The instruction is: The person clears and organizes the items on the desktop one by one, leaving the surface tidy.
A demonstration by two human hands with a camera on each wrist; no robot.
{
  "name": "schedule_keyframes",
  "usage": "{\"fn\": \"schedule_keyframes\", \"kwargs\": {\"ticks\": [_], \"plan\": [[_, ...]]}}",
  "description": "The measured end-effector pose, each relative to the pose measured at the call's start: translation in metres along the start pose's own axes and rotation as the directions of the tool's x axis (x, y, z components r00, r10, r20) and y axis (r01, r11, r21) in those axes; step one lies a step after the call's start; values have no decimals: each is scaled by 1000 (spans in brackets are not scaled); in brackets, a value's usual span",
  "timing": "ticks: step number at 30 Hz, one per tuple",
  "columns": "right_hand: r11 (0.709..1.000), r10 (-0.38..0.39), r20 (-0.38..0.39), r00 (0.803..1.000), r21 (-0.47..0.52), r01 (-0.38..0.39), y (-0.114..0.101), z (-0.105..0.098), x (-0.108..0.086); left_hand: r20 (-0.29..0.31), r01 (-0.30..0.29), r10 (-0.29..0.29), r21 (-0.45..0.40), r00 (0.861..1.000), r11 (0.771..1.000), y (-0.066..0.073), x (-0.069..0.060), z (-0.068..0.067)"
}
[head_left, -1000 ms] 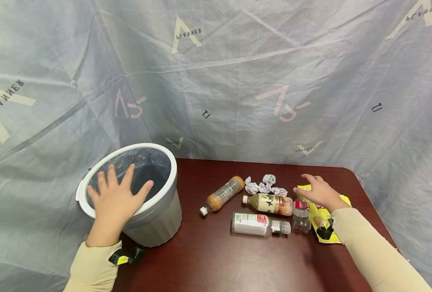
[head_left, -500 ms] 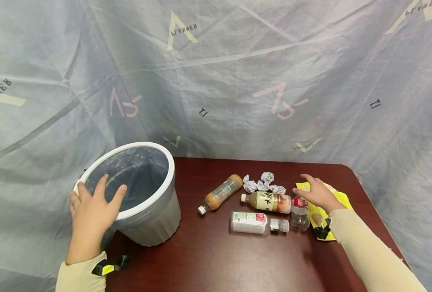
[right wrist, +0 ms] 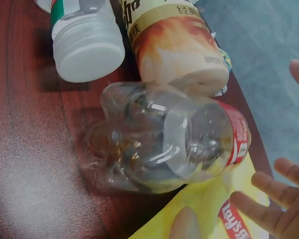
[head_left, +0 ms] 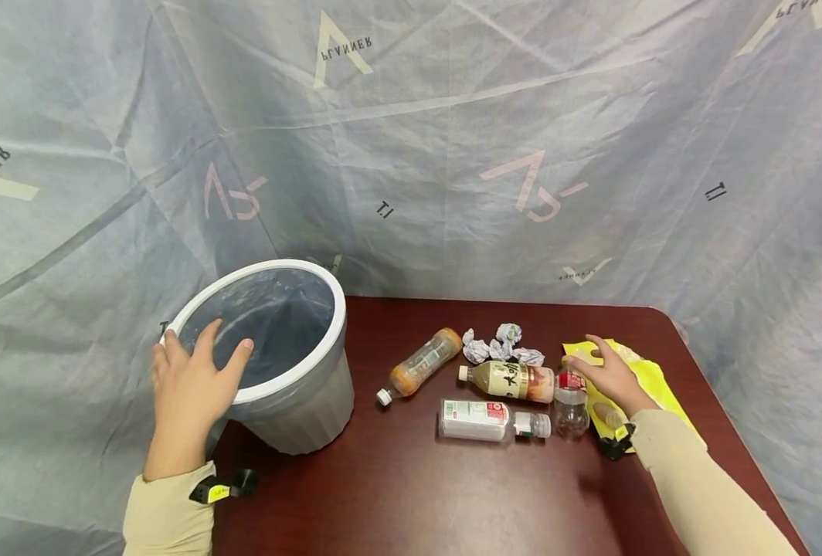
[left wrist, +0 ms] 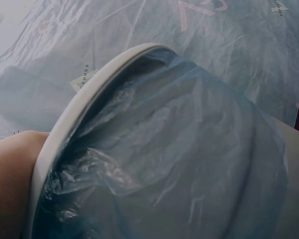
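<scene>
My left hand [head_left: 195,386] is spread at the near left rim of the grey bin [head_left: 317,409]. In the left wrist view, part of that hand [left wrist: 12,174] lies against the outside of the white rim [left wrist: 84,99], and a clear liner [left wrist: 179,149] fills the bin. Over the yellow Lay's bag [head_left: 668,394] hovers my right hand [head_left: 616,378], fingers apart and holding nothing. Just left of it stands a clear bottle [head_left: 571,417] with a red label; the right wrist view shows this bottle [right wrist: 159,139] near the fingers [right wrist: 271,189].
On the dark red table [head_left: 397,494] lie an orange-ended bottle [head_left: 425,363], a brown drink bottle [head_left: 515,382] and a white-labelled bottle [head_left: 477,421]. Several crumpled papers [head_left: 501,347] sit behind them. A grey cloth [head_left: 418,232] hangs at the back.
My left hand first went left from over the bin's opening to its rim. Then the bin shifted slightly right along with that hand. The right hand has barely moved.
</scene>
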State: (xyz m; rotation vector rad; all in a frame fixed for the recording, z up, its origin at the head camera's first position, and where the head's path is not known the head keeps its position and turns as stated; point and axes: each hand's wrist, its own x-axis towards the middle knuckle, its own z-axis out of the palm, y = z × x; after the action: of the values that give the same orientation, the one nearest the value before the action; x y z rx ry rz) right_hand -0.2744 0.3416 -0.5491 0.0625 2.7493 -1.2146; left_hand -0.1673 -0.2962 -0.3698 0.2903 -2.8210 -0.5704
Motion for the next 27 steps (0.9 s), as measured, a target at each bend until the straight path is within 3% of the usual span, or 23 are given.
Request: {"fn": "schedule_keyframes", "kwargs": {"ticks": [9, 16, 22, 27], "plan": [[983, 21, -82, 996, 183, -6, 27, -15, -9, 22, -29, 29, -12, 999, 1000, 6, 15, 6], [996, 38, -173, 984, 84, -24, 60, -37, -24, 19, -45, 46, -21, 999, 999, 11, 22, 9], [989, 147, -295, 944, 64, -134, 86, -53, -30, 37, -60, 61, -29, 997, 998, 16, 31, 12], [978, 206, -315, 926, 67, -195, 108, -55, -33, 40, -69, 70, -33, 997, 997, 19, 37, 15]]}}
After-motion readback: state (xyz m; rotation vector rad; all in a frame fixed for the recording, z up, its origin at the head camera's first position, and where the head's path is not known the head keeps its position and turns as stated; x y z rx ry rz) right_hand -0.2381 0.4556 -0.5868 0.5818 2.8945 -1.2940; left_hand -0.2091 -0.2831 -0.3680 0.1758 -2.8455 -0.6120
